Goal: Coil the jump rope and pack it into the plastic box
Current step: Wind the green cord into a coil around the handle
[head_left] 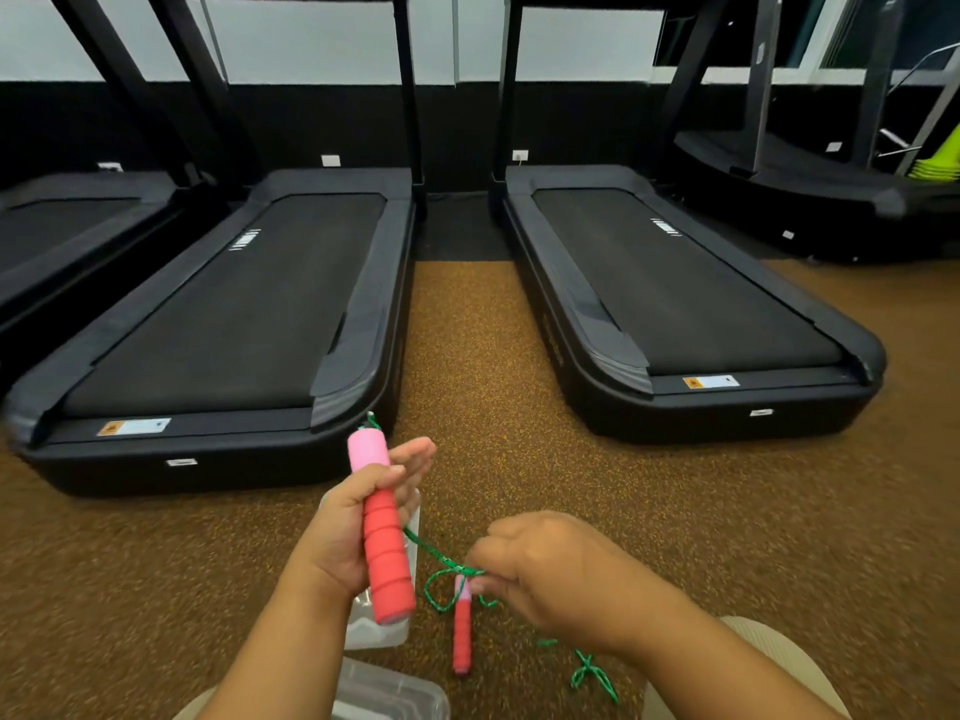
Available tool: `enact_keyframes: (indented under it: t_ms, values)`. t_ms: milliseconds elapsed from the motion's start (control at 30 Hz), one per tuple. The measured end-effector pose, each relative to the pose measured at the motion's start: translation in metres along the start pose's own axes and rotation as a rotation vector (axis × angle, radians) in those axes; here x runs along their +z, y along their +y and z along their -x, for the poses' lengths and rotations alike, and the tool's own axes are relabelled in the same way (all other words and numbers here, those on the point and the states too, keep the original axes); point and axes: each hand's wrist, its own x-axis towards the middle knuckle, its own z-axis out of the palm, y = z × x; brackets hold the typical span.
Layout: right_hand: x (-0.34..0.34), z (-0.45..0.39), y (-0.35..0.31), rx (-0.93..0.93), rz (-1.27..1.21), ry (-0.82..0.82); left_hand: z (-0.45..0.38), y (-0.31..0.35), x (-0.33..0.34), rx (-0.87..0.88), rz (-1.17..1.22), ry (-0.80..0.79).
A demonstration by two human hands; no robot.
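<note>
1. The left hand (pixel 343 537) holds one fat foam handle, pink on top & red below (pixel 382 527). The thumb and palm press on it; the other fingers (pixel 415 452) stick out loose. So it's a light hold, not a squeeze.
2. The right hand (pixel 545 569) has its fingers pinched tight on the thin green braided jump rope (pixel 441 558), right by the second small pink & red handle (pixel 461 628). That handle hangs down from the pinch.
3. More green rope lies on the speckled brown floor (pixel 779 511), near the right knee.
4. The clear plastic box (pixel 384 631) sits on the floor under the left hand. A clear plastic lid (pixel 395 693) lies closer to the body, I think.
5. How it'll handle: the rope looks soft, floppy & very light, so it'll tangle and spring out of loops easy. The foam handles look squishy & grippy, not slippery, not breakable.
6. Best spot to hold: both handles together in one hand, then wrap the rope round w/ the other.
</note>
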Motion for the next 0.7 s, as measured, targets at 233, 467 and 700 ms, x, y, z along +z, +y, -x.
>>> enact_keyframes:
  t_ms: [233, 467, 700]
  values:
    - [-0.017, -0.015, 0.012, -0.029, -0.005, 0.202, 0.013, -0.035, 0.025, -0.344, 0.117, -0.32]
    - [-0.017, -0.02, 0.04, 0.155, -0.164, 0.336, 0.013, -0.039, 0.033, -0.321, -0.033, -0.433]
    - [-0.016, -0.04, 0.059, 0.317, -0.247, 0.423, -0.004, -0.017, 0.051, -0.228, -0.022, -0.367]
